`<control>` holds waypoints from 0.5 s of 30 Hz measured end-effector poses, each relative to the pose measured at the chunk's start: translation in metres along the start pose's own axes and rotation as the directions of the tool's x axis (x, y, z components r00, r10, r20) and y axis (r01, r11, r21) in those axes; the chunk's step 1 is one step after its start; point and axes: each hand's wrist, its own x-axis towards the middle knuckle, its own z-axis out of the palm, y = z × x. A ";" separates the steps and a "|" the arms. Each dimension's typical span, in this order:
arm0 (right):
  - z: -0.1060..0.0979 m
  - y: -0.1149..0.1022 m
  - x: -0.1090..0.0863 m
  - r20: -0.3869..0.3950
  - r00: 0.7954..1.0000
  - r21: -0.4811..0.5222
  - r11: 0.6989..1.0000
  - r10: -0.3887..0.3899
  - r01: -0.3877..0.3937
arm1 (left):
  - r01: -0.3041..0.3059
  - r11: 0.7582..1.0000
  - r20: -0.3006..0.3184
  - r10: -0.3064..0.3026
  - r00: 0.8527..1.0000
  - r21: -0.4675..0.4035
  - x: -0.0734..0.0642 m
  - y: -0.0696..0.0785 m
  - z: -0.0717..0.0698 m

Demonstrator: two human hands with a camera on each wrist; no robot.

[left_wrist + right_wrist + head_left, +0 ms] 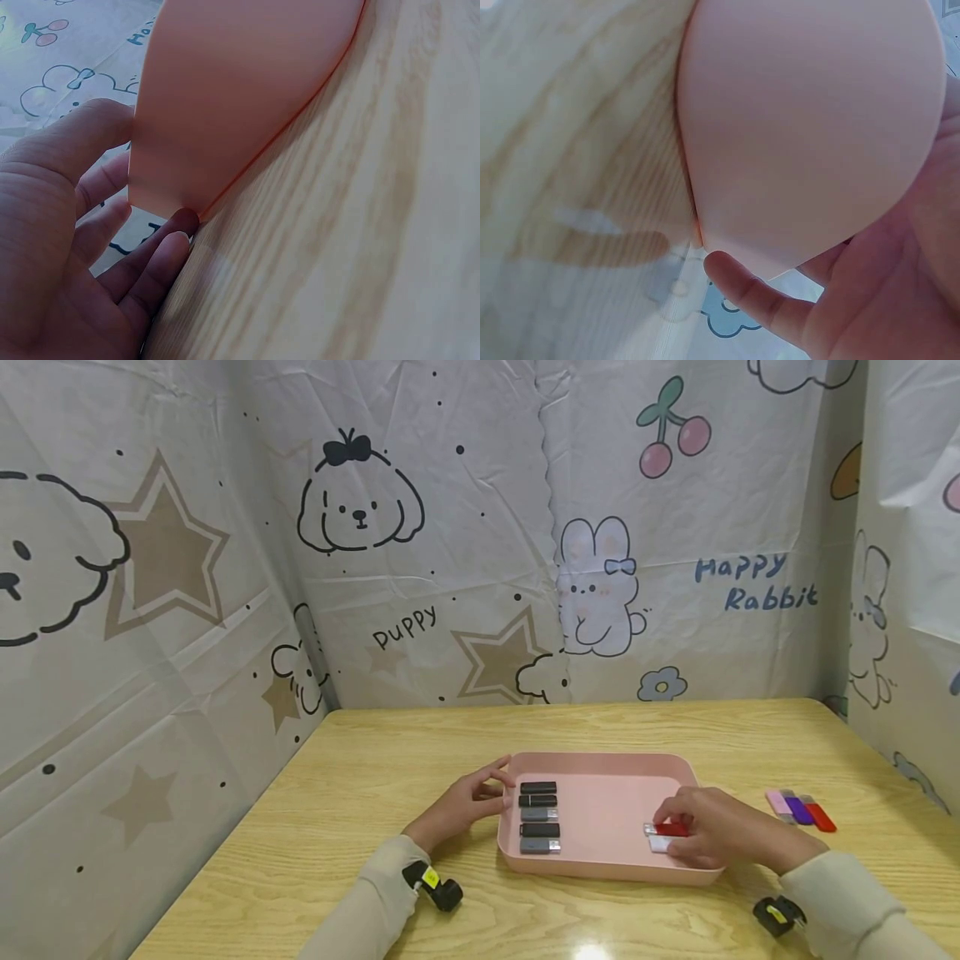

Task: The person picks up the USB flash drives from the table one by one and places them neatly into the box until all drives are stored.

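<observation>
My right hand [708,827] reaches over the right wall of the pink tray [600,865]. Its fingertips pinch a red USB stick [671,830] with a metal plug pointing left. A white USB stick [659,844] lies just in front of the red one, against the thumb. On the tray's left side, my left hand [468,802] touches the rim and outer wall with loosely spread fingers. The left wrist view shows its thumb and fingers around the tray's corner. In the right wrist view the tray wall hides what the right fingers hold.
Black USB sticks [538,787] and grey USB sticks [536,846] form a column along the tray's left side. Right of the tray, pink, purple [797,809] and red sticks lie side by side on the wooden table [360,752]. Printed curtains [465,543] surround the table.
</observation>
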 end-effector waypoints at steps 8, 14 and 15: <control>0.000 0.000 0.000 0.004 1.000 0.001 1.000 -0.014 0.014 | -0.001 1.000 0.007 0.001 1.000 0.000 -0.002 0.004 0.000; 0.000 0.001 0.000 0.003 1.000 0.001 1.000 -0.010 0.010 | 0.000 1.000 0.007 0.000 1.000 0.000 -0.002 0.004 0.000; 0.000 0.001 0.000 0.003 1.000 0.003 1.000 -0.008 0.008 | 0.001 1.000 0.008 -0.001 1.000 0.000 -0.002 0.004 0.000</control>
